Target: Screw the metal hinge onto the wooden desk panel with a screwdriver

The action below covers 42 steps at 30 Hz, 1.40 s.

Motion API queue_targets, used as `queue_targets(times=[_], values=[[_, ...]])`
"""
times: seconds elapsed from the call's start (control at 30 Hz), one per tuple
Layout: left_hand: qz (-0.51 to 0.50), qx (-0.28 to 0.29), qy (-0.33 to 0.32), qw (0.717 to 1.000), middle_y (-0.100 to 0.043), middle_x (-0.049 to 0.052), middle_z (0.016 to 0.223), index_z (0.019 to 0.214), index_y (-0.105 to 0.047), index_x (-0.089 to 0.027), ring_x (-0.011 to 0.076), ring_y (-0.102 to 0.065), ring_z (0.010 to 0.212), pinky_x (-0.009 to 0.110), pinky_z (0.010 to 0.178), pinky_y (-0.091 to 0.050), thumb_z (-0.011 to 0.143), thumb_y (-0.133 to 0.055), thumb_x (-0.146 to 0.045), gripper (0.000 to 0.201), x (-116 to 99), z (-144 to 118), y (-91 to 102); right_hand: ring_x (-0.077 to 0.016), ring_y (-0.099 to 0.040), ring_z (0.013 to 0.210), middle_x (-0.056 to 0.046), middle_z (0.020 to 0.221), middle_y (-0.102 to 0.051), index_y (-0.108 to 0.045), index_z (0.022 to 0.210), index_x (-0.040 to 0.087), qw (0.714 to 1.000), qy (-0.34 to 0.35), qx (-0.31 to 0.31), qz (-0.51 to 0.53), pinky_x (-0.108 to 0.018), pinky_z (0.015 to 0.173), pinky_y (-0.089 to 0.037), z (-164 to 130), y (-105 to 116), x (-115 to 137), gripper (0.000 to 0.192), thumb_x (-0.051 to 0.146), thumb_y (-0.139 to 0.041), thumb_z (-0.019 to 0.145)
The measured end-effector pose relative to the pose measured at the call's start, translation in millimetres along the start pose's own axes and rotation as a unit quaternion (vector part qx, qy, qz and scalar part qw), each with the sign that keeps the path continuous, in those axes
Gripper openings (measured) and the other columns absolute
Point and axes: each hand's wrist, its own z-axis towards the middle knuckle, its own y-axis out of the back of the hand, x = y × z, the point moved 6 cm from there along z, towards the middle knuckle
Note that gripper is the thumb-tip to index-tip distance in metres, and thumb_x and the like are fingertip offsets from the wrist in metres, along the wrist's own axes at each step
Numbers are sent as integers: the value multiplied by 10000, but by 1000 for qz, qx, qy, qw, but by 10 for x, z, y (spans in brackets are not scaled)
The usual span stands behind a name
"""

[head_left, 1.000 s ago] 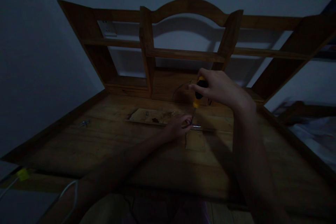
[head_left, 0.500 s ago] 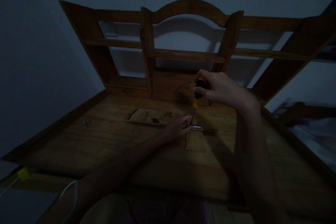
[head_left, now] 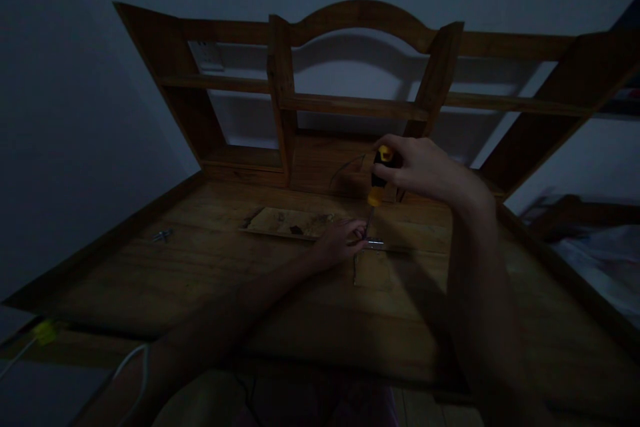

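My right hand (head_left: 425,168) grips the yellow and black handle of a screwdriver (head_left: 377,181), held upright with its shaft pointing down at a small metal bracket (head_left: 375,243) on the wooden desk (head_left: 200,273). My left hand (head_left: 340,240) rests on the desk beside the shaft's tip, its fingers pinched around the tip or a small screw; the dim light hides which. A pale wooden board (head_left: 290,221) lies flat just left of that hand.
A wooden hutch with shelves (head_left: 350,103) stands at the back of the desk against the wall. A small metal part (head_left: 161,235) lies at the left. A white cable (head_left: 130,363) and a yellow object (head_left: 44,331) sit at the near left.
My right hand has turned slightly on the screwdriver handle, so the yellow top now shows. The left hand has stayed at the tip.
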Motion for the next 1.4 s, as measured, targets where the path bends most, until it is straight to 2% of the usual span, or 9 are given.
queue_targets(times=[0.13,0.27,0.43,0.63,0.87,1.03,1.2,1.4], values=[[7,6,-3,1000,-648,15,895,1059,-592,-186,159,-626,851,273,788,-492,834,-663,-207,237,-13,5,9,-282,-637,949,-106,1063,-694,-621,1184,191,999,32,0,40,-361,782,-450,-5,58,-10,391,429,-552,881],[10,7,1,1000,-645,16,886,1029,-594,-186,165,-624,848,286,794,-491,835,-660,-219,207,-23,11,20,-268,-635,893,-91,970,-698,-624,1126,199,999,30,-13,35,-350,737,-445,-1,42,-10,352,451,-550,892],[5,7,1,1000,-651,14,893,1046,-591,-188,155,-627,844,269,786,-492,833,-660,-204,224,-36,14,16,-260,-620,813,-102,871,-678,-596,1044,178,999,15,-35,-7,-334,674,-412,6,17,33,358,498,-519,905],[6,-1,-5,1000,-667,16,907,1040,-598,-184,155,-636,847,266,780,-498,817,-667,-179,233,-43,22,19,-289,-618,828,-124,852,-664,-590,1013,163,996,-15,-68,-63,-349,667,-401,2,11,31,434,568,-481,901],[-3,-5,-11,1000,-669,21,892,1065,-596,-179,157,-642,821,277,775,-509,827,-661,-185,247,-63,19,36,-247,-624,811,-82,907,-678,-588,1062,183,999,20,9,34,-326,658,-414,-55,76,-50,325,446,-554,875],[-10,6,-10,1000,-669,16,895,1076,-593,-176,149,-644,826,262,770,-507,825,-660,-158,260,-71,21,32,-238,-621,802,-60,886,-677,-602,1039,202,998,32,1,45,-322,654,-410,-75,125,-59,303,446,-577,861],[1,0,-17,1000,-660,12,907,1101,-591,-187,157,-636,854,268,786,-500,814,-671,-163,299,-45,9,25,-237,-607,756,-62,821,-664,-599,1005,204,1000,12,-17,16,-323,628,-394,-36,71,-60,323,493,-578,862],[18,15,-11,1000,-642,24,932,1094,-576,-184,171,-618,886,292,815,-493,795,-651,-123,314,-45,10,20,-241,-602,755,-83,850,-661,-585,1004,196,999,-1,-28,-15,-325,631,-393,-26,26,-56,361,530,-548,873]])
